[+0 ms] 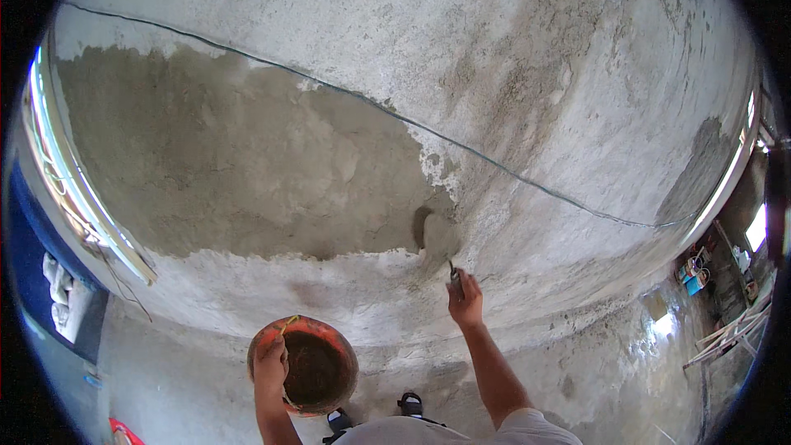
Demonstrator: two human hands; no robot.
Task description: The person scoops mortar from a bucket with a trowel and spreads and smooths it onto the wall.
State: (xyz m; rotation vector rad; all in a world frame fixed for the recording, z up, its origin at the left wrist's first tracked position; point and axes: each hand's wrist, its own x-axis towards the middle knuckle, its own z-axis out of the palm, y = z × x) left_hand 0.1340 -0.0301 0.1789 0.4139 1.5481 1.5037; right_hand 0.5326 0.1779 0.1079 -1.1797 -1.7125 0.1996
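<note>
My left hand [272,363] grips the rim of a round orange-red container [346,363] with dark grey mix inside; a thin yellow piece crosses the rim by my fingers. My right hand [463,301] is closed on the handle of a trowel [441,239], whose mortar-coated blade is at the lower right edge of a damp grey mortar patch [231,156] on the pale rough wall [560,49]. A thin dark line [494,161], like a cord or cable, runs diagonally across the wall above the patch.
The concrete floor [593,395] runs along the wall's foot, with my sandalled feet below me. At the right are blue containers [694,278] and leaning poles [733,334]. At the left are pale strips [86,206], a blue panel, white sacks [62,288] and a red object low down [124,433].
</note>
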